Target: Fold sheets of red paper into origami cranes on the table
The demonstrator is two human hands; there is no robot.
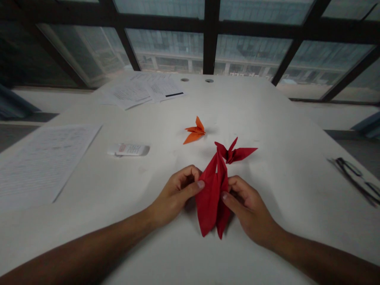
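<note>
A folded red paper piece (212, 198), long and pointed at both ends, stands on the white table (267, 118) between my hands. My left hand (178, 192) pinches its left edge with thumb and curled fingers. My right hand (247, 208) pinches its right edge the same way. Just behind it lies a finished red origami figure (236, 152) with spread wings. Farther back sits a smaller orange origami figure (194, 132).
A printed sheet (44, 162) lies at the left, more papers (142, 91) at the far left. A small white card-like object (129, 149) lies left of centre. Dark glasses (356, 178) rest at the right edge. Windows stand behind the table.
</note>
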